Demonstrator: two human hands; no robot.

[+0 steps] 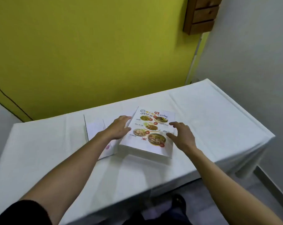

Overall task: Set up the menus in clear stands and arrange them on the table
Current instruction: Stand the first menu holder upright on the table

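A printed menu (149,129) with photos of dishes lies face up on top of a stack in the middle of the white-clothed table (210,114). My left hand (119,127) rests at the menu's left edge, fingers touching it. Spread fingers of my right hand (181,135) hover over the menu's right edge. Left of the stack stand clear stands (97,127), their thin edges barely visible, with a white sheet behind them. Whether either hand grips the menu I cannot tell for sure; both look loosely open.
A yellow-green wall (89,54) runs behind the table. A wooden drawer unit (200,15) hangs on the wall at upper right. The table's right end (267,135) drops off beside a grey wall. My dark shoe (178,203) shows below the front edge.
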